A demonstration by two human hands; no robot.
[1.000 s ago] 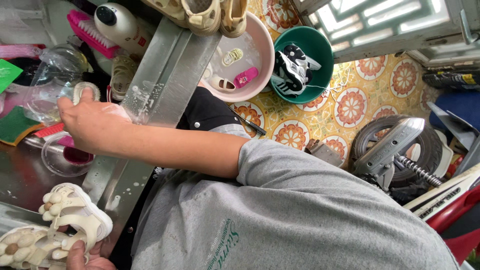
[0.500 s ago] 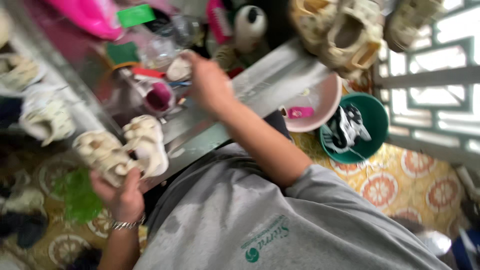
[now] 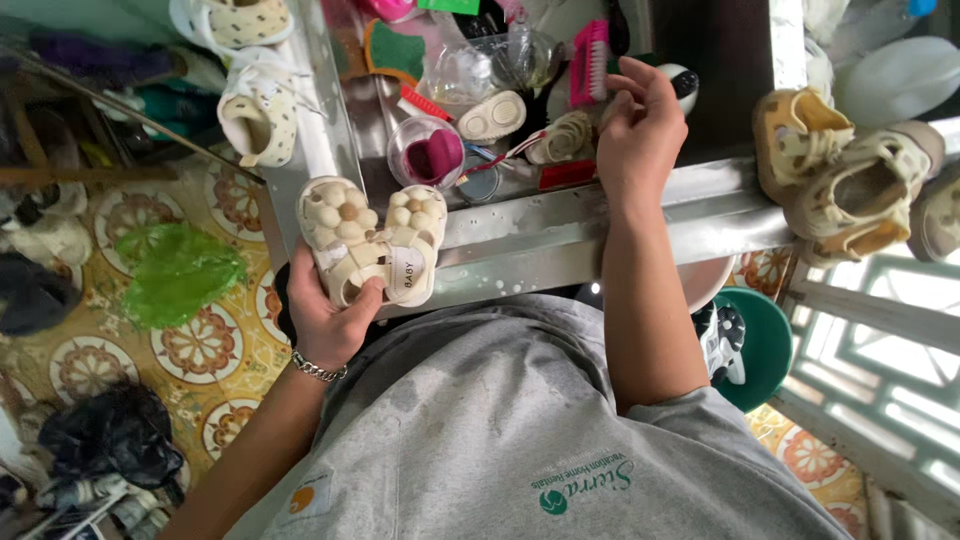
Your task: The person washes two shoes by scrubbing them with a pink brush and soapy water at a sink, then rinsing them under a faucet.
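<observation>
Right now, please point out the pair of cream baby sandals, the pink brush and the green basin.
pair of cream baby sandals point(image 3: 372, 240), head view, flower-shaped toe
pink brush point(image 3: 589, 62), head view, pink body
green basin point(image 3: 768, 345), head view, rim

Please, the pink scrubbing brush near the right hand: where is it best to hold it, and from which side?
Probably by the pink brush's long back, coming from the right hand, which is nearest. It stands on edge with its bristles toward the clear jar, so fingers could close across the plain back.
</observation>
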